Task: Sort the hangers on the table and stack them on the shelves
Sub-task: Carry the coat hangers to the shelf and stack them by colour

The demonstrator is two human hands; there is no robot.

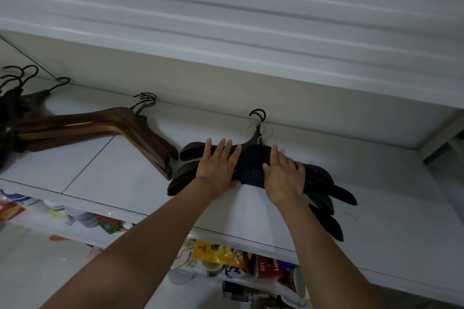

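Observation:
A stack of black hangers lies on the white shelf, hooks pointing to the back wall. My left hand lies flat on the stack's left half, fingers straight, thumb at the front edge. My right hand presses on the right half, fingers spread over the top. Left of them lies a stack of brown wooden hangers. More dark hangers sit at the far left edge of the shelf.
Another white shelf hangs close overhead. Below the front edge, a lower shelf holds colourful packets, a yellow bag and a red box. To the right of the black stack the shelf surface is bare.

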